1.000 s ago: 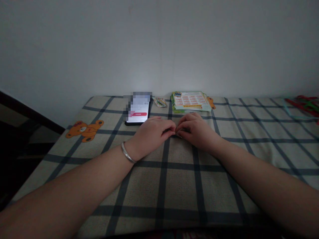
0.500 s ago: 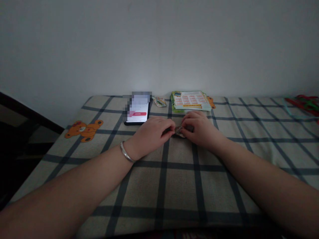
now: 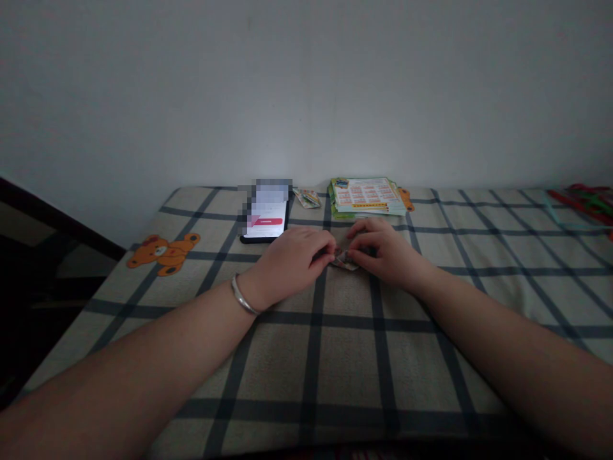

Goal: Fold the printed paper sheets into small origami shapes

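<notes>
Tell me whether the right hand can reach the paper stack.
Probably yes: the paper stack lies just beyond the right hand with nothing seen between, though it now pinches a small paper.

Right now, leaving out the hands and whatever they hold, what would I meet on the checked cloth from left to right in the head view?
Orange bear figure, phone, small folded paper piece, stack of printed sheets, red and green bundle, too dim to identify.

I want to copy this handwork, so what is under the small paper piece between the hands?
Checked tablecloth shows around the small paper piece; whatever lies directly beneath it is covered. The left hand and right hand also hide its ends.
</notes>
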Motion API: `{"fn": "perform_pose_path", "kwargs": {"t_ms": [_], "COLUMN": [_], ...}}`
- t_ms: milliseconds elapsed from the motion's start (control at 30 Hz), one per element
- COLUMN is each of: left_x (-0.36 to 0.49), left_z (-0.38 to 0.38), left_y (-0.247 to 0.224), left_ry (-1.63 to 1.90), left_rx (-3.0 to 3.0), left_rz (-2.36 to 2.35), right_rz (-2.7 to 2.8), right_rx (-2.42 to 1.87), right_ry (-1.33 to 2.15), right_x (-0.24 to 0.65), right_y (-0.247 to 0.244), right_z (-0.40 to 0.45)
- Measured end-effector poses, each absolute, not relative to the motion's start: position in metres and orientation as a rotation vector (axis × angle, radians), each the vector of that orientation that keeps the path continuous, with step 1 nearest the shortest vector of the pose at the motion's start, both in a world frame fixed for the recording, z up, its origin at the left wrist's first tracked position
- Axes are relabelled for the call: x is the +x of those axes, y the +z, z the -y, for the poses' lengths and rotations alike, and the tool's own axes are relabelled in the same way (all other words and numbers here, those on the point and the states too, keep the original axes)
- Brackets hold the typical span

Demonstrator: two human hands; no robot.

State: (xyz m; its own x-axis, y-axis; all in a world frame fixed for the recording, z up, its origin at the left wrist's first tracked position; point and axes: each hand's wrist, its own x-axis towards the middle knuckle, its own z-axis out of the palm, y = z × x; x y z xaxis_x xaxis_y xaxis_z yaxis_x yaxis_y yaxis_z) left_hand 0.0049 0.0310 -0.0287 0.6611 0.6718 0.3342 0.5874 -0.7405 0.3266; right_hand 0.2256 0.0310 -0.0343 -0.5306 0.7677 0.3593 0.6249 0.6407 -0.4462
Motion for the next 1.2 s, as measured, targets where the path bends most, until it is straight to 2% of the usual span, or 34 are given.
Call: {"fn": "perform_pose_path", "kwargs": {"t_ms": [267,633,933,1200], "left_x": [0.003,0.0037,0.0038,0.0066], "left_z": [-0.0341,-0.036,-0.0382,-0.0326], "left_y": [-0.0295,-0.0304,-0.0358,-0.0351], "left_ry": [0.687,0.747,0.704,0.69], "left_rx": [2.647,2.629,2.638,2.737], "left_rz": [-1.022,-1.057,-1.146,-1.084], "right_rz": [2.377,2.37,2.188,2.231], "right_rx": [-1.14,-1.114,-1.381,-1.246], "right_ry": [0.223,0.385,0.407,0.346], "right_x": [0.2277,0.2338,0.2257,0.2265], "right_y": [-0.0258,-0.0294,-0.0288,-0.0342], "right_z": [-0.0259,-0.0319,-0.0294,-0.0324]}}
